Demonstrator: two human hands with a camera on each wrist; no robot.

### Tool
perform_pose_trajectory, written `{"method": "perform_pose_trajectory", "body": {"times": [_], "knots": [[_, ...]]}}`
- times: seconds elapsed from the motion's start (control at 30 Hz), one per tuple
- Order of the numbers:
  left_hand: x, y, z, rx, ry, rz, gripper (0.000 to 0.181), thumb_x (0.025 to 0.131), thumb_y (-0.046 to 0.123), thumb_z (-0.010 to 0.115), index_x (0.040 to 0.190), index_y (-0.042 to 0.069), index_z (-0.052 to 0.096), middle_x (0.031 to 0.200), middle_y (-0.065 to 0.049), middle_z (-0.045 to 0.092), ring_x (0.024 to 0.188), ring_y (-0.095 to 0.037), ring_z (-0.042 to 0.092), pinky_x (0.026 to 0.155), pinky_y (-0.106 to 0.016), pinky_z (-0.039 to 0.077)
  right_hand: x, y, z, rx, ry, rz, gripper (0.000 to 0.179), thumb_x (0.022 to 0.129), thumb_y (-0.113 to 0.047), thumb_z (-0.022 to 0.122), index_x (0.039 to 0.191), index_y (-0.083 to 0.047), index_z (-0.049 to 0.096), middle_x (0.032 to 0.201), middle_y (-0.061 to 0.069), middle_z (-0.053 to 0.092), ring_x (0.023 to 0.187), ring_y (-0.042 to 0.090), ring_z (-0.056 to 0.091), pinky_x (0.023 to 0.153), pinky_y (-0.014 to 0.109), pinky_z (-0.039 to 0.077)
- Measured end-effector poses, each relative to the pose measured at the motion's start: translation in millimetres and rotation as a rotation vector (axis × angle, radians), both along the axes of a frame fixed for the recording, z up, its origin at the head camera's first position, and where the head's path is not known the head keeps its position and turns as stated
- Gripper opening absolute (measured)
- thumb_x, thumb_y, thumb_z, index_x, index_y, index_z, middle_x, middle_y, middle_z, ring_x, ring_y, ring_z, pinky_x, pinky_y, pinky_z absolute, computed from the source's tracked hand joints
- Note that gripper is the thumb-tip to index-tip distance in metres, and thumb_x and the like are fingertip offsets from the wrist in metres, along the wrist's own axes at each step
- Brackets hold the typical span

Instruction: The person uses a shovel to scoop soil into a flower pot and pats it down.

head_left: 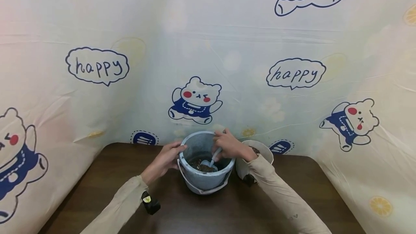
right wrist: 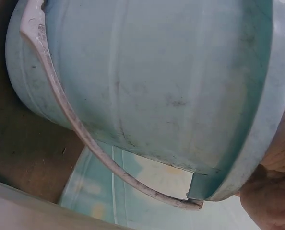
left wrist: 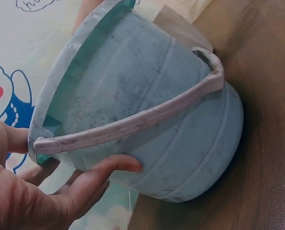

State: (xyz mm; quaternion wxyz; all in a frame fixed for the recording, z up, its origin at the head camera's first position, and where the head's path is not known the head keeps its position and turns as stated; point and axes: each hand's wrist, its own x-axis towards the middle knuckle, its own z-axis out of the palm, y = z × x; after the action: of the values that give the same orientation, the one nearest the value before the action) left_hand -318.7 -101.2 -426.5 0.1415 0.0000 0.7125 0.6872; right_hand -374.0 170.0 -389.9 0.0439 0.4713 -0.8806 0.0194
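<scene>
A light blue bucket stands on the table in the head view, its pale handle hanging down against the outer wall. At the left side, my left hand grips the bucket by its rim; in the left wrist view one finger lies along the outer wall. My right hand reaches over the far right rim and holds a small blue-grey shovel by its handle. The shovel's blade is down inside the bucket, on dark soil. The right wrist view shows mostly the bucket's outside, with the right hand partly hidden behind the rim.
A white pot with brown soil in it stands to the right of the bucket, partly covered by the right forearm. The dark wooden table reaches back to a printed curtain. Black wrist cameras sit on the sleeves.
</scene>
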Motion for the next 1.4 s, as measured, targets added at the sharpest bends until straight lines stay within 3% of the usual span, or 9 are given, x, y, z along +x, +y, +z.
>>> {"method": "perform_pose_trajectory", "body": {"times": [0.2,0.7,0.97,1.2,1.4], "knots": [[0.1,1.0,-1.4,0.004,0.009,0.003,0.052,0.107,0.026,0.058,0.153,0.004,0.049,0.141,-0.03,0.057,0.098,-0.025,0.071,0.065,-0.039,0.063,-1.0,2.2,0.5,-0.033,-0.032,0.01,0.021,0.081,-0.035,0.088,0.095,-0.02,0.085,0.099,-0.006,0.074,0.101,0.019,0.05,0.09,0.045,0.031],[1.5,1.8,-1.7,0.006,0.0,-0.012,0.056,0.107,0.028,0.058,0.157,0.005,0.045,0.144,-0.032,0.055,0.114,-0.039,0.068,0.065,-0.041,0.063,3.8,9.8,3.6,-0.141,-0.105,-0.011,0.018,0.086,-0.035,0.084,0.099,-0.022,0.084,0.097,-0.007,0.076,0.083,0.011,0.042,0.082,0.037,0.022],[1.7,2.3,-2.0,0.008,-0.008,-0.015,0.055,0.108,0.027,0.056,0.157,0.004,0.044,0.145,-0.034,0.053,0.104,-0.032,0.07,0.069,-0.046,0.064,6.7,15.5,-2.7,-0.19,-0.056,-0.055,0.022,0.087,-0.039,0.082,0.101,-0.021,0.082,0.097,-0.009,0.075,0.078,0.01,0.038,0.078,0.036,0.019],[1.3,1.8,-1.1,0.008,0.008,-0.02,0.057,0.108,0.028,0.057,0.157,0.003,0.043,0.143,-0.034,0.054,0.1,-0.029,0.071,0.066,-0.044,0.064,7.6,20.9,-1.5,-0.246,0.034,-0.105,0.026,0.087,-0.041,0.082,0.101,-0.019,0.083,0.097,-0.005,0.073,0.089,0.016,0.051,0.08,0.037,0.025],[1.0,0.9,0.3,0.009,-0.011,-0.003,0.054,0.108,0.027,0.057,0.156,0.005,0.045,0.139,-0.029,0.057,0.093,-0.025,0.071,0.062,-0.041,0.063,8.8,28.9,3.9,-0.316,0.019,-0.171,0.027,0.088,-0.037,0.083,0.102,-0.015,0.084,0.099,-0.002,0.075,0.094,0.018,0.054,0.083,0.04,0.033]]}}
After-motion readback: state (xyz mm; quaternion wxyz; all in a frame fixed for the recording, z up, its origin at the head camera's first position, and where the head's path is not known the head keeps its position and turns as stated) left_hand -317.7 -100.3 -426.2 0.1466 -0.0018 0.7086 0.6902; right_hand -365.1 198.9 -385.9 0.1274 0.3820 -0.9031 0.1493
